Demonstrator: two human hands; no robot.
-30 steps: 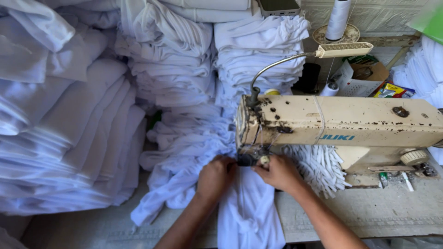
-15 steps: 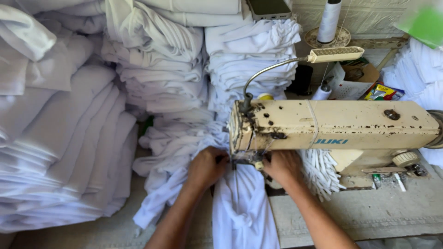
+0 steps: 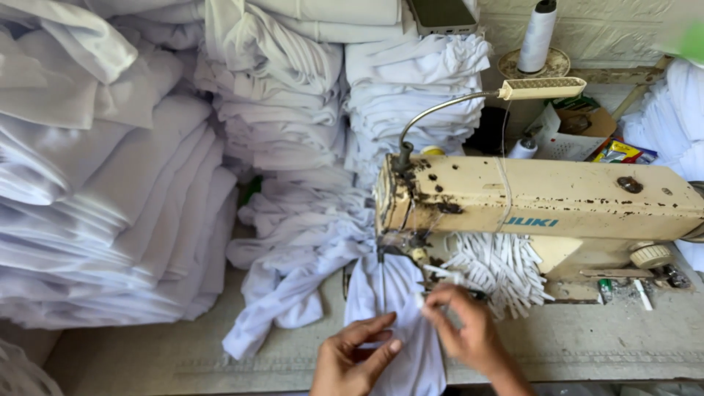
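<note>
A big cream sewing machine (image 3: 543, 205) sits on the table (image 3: 623, 345). A white cloth piece (image 3: 392, 323) lies just in front of the machine's needle end and hangs down toward the person. Its long way runs from the needle straight back to the two hands.

The left hand (image 3: 357, 359) lies on the cloth below the needle, fingers bent and pressing it, not closed around it. The right hand (image 3: 462, 330) is a bit nearer the machine. Its fingertips pinch a small white strip (image 3: 419, 299) right beside the cloth.

The cloth is plain white, soft and wrinkly. A bunch of white strips (image 3: 499, 268) hangs under the machine's arm. Tall piles of folded white cloth (image 3: 279, 95) stand behind the machine.
</note>
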